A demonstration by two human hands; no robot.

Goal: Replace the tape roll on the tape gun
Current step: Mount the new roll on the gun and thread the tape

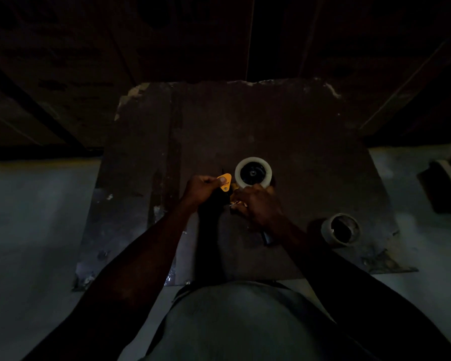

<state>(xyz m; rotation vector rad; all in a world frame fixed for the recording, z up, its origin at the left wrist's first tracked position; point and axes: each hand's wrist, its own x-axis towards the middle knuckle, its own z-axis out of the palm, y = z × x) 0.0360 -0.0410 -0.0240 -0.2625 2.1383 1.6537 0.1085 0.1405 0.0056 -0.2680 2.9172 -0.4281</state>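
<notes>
The scene is dim. A dark, worn table (284, 121) with chipped far corners carries all items. The tape gun (231, 190) lies near the middle of the table, slightly toward the near edge. A pale tape roll (253, 173) sits on the tape gun's black hub, its open face turned upward.

The left hand (202, 190) is closed, thumb and fingers pinching the orange plate (225, 181) at the front of the tape gun. The plate bears small dark print; it is too small and blurred to read.

The right hand (258, 204) is curled over the tape gun body just on the near side of the tape roll, fingers touching the roll's near rim. The dark handle (267, 238) protrudes from under the wrist toward the near edge.

A second, greyer roll (341, 230) with an empty centre stands toward the near right corner, well apart from the tape gun. No brand or label is legible on either roll.
</notes>
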